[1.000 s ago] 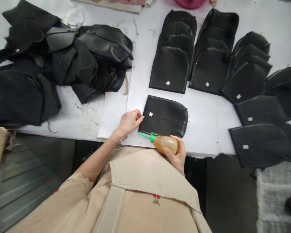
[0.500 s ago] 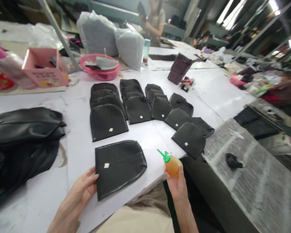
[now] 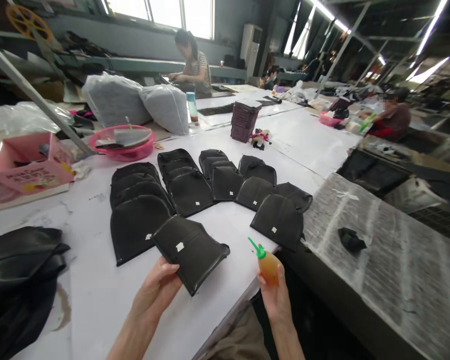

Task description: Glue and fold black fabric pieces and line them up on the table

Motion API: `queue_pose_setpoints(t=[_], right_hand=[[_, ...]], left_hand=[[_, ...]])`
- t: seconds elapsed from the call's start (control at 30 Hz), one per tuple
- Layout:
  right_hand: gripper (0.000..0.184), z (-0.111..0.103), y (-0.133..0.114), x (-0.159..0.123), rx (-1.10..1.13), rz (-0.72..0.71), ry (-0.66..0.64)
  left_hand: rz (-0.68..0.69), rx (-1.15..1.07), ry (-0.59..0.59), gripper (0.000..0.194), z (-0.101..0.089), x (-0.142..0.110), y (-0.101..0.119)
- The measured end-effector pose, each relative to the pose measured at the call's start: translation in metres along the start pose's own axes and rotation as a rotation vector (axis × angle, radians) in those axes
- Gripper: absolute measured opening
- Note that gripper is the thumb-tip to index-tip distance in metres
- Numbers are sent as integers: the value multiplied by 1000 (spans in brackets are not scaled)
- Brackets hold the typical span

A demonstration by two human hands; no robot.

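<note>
Pinched at its near left edge, a black leather-like panel (image 3: 195, 250) with a rounded end and a small white tag is held up by my left hand (image 3: 159, 285). It is tilted above the white table and overlaps the nearest laid-out panel in view. My right hand (image 3: 275, 290) is wrapped round a small squeeze bottle (image 3: 269, 267) of amber liquid, its green nozzle pointing up and left. Beyond both hands, similar black panels (image 3: 138, 220) lie overlapped in several rows, many with white tags. One such panel (image 3: 278, 220) lies just behind the bottle.
A crumpled black sheet (image 3: 22, 275) lies on the table (image 3: 93, 295) at left. Behind stand a pink box (image 3: 30, 172), a pink basin (image 3: 123, 152), wrapped grey bundles (image 3: 112, 100) and a purple stack (image 3: 243, 120). A co-worker (image 3: 197, 67) sits across; a grey-covered surface (image 3: 378, 265) is at right.
My left hand has lifted the black panel off the table and moved it rightward, tilting it. The right hand still holds the bottle. The camera view has swung upward and to the right.
</note>
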State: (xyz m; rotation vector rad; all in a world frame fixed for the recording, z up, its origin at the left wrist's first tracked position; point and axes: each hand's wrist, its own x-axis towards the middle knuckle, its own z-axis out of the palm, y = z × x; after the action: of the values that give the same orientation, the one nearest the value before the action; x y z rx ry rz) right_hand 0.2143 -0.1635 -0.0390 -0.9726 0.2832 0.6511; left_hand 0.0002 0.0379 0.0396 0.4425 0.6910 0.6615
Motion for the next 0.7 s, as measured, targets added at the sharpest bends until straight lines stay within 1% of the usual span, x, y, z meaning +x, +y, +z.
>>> queue_pose_setpoints(t=[0.1,0.2,0.3,0.43,0.5,0.57,0.63,0.7], right_hand=[[43,-4,5,3,38,16,-10],[42,-10,10,8,59,-2,35],[41,-18,16,15,53,-12,82],[41,-21,19,15,15,-6,47],[38,-17,18,11,41,-13,49],[36,-11,17,6,79,-13,56],[37,-7,16,4,95,-10,55],[38,-6,16,3,84,-10,43]], left_hand=[[92,-65,-50,60,36,36,5],[148,-141,-102,57,71,75,5],[150,-207,-135,55,102,113,-1],[105,-257,-204,56,135,154,-17],[90,-269,-246,56,146,170,-29],[79,-277,-279,56,152,184,-41],[61,-275,-292,56,153,195,-55],[31,-258,-273,58,148,202,-68]])
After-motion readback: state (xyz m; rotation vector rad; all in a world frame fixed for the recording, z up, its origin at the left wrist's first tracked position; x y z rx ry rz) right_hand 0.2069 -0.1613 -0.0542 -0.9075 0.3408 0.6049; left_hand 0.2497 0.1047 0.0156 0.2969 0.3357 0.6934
